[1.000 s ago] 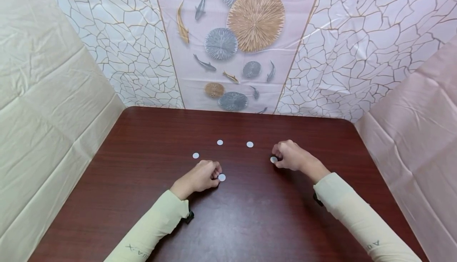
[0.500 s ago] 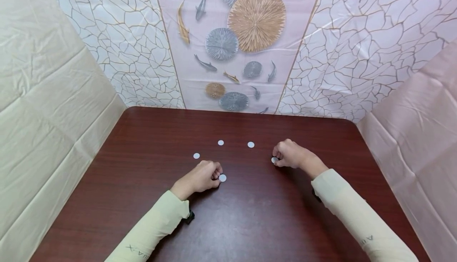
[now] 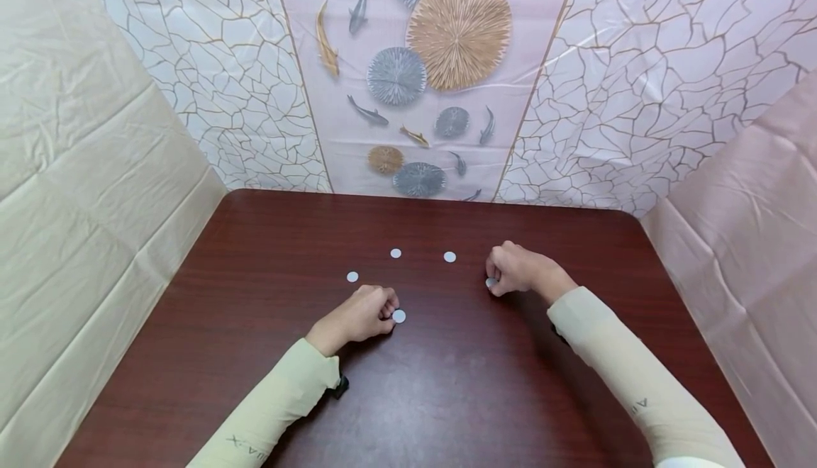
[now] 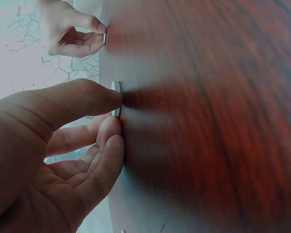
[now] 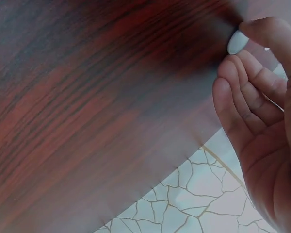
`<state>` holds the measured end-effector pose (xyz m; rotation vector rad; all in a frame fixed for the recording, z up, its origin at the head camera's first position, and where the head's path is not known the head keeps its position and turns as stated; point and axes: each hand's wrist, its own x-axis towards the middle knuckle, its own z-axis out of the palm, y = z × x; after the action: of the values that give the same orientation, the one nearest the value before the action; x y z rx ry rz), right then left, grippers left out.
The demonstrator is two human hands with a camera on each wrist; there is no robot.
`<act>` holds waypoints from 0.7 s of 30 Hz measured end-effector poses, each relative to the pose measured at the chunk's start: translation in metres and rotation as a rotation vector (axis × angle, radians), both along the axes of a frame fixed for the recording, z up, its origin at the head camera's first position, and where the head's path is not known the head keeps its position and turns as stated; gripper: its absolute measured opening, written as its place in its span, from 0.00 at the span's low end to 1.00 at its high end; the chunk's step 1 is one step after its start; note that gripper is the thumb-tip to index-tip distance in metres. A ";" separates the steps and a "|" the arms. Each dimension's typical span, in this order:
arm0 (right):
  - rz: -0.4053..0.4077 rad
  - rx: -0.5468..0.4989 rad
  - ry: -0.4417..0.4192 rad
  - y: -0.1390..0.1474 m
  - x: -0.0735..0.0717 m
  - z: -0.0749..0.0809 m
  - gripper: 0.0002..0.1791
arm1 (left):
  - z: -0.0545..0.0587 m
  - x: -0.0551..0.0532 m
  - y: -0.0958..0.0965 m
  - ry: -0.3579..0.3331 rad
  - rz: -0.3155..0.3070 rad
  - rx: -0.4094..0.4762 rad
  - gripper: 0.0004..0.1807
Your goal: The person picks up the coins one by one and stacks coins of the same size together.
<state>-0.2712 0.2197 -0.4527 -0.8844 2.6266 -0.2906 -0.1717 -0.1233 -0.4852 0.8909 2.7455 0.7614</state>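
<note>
Low over the table [image 3: 408,397], my left hand [image 3: 354,319] pinches a small white round disc [image 3: 399,316] between thumb and fingers. Seen edge-on in the left wrist view, this disc [image 4: 116,87] has a line along its rim and sits right at the tabletop. Farther right and back, my right hand [image 3: 520,269] pinches another white disc [image 3: 491,282] at the table surface. That disc [image 5: 238,42] stands tilted between thumb and fingertips in the right wrist view.
Three more white discs lie flat in a loose arc between and beyond the hands: a left one [image 3: 352,277], a middle one [image 3: 396,253] and a right one [image 3: 449,257]. A patterned cloth wall [image 3: 415,135] rises behind the table, with plain cloth at both sides.
My right hand and forearm have shifted slightly forward and left, and the disc there shows narrower, more tilted. The left hand and the three loose discs keep their places.
</note>
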 end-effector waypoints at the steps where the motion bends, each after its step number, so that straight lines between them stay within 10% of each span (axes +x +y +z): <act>1: -0.005 0.008 0.003 0.000 0.000 -0.001 0.04 | 0.000 0.000 0.000 0.004 -0.003 0.002 0.08; 21: 0.009 0.044 0.104 -0.002 0.008 -0.008 0.07 | -0.003 -0.001 -0.001 0.031 -0.013 0.005 0.09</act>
<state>-0.2633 0.2175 -0.4611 -0.9201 2.7121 -0.1879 -0.1724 -0.1248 -0.4878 0.9279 2.7631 0.7589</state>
